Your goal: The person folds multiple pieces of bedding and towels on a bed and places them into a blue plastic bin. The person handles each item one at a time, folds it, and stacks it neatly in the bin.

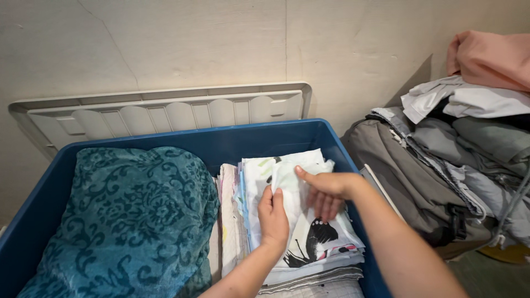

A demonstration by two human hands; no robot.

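A blue plastic bin (259,136) holds a teal patterned blanket (132,215) on the left and a stack of folded white printed cloths (259,171) on the right. My left hand (273,218) pinches a fold of the top white cloth (287,182), which has black bird-like prints. My right hand (327,190) grips the same fold from the right, thumb on top and fingers pressed down on the stack. Both forearms reach in from the bottom edge.
A white ribbed lid (165,113) leans against the beige wall behind the bin. To the right lies a heap of grey and white laundry (458,149) with a pink cloth (491,58) on top.
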